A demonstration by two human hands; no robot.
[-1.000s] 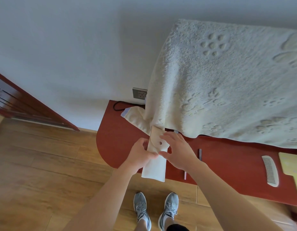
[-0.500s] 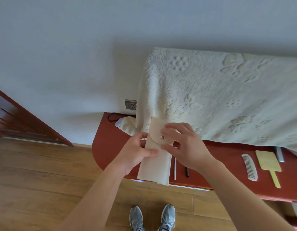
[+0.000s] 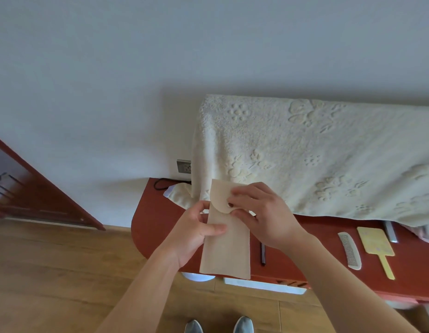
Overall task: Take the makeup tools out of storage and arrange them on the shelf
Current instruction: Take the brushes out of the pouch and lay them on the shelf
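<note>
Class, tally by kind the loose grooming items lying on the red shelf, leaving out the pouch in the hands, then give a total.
Comb: 1
Paddle mirror or brush: 1
Dark pencil: 1
Silver tool, half hidden: 1
Total: 4

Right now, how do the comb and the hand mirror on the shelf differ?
The comb is white, curved and toothed along one edge; the hand mirror is pale yellow, a flat rectangle with a thin handle pointing toward the person. The comb lies nearer the hands, the mirror further right. Both lie flat on the red shelf, side by side and apart, untouched.
</note>
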